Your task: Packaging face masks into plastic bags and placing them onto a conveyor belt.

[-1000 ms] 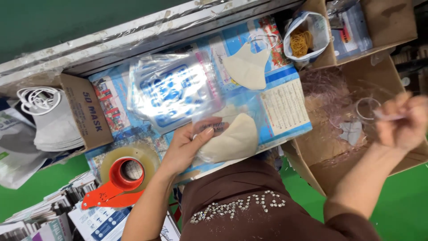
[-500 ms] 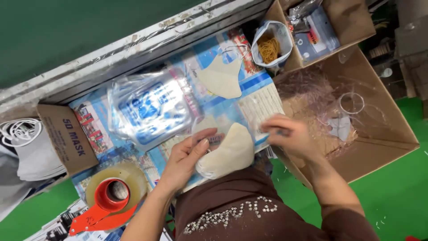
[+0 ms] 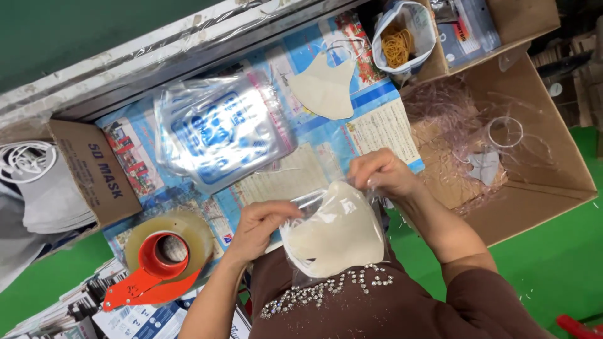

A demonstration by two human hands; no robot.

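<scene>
Both hands hold a clear plastic bag of folded cream face masks (image 3: pixel 336 233) close to my body. My left hand (image 3: pixel 260 226) pinches the bag's left top corner. My right hand (image 3: pixel 383 174) grips its right top edge. The bag hangs over the near edge of a table covered with a blue printed sheet (image 3: pixel 377 119). A stack of clear printed bags (image 3: pixel 217 129) lies just beyond my left hand. A single cream mask (image 3: pixel 323 88) lies farther back on the sheet.
A tape dispenser with an orange handle (image 3: pixel 160 257) sits at the left. A cardboard box of white masks (image 3: pixel 69 182) stands farther left. An open carton with plastic scraps (image 3: pixel 502 157) is at the right. A bag of rubber bands (image 3: pixel 399 41) is at the back.
My right hand came back from over the carton at the right to the mask bag. The bag, flat under my left hand before, is now lifted and held by both hands.
</scene>
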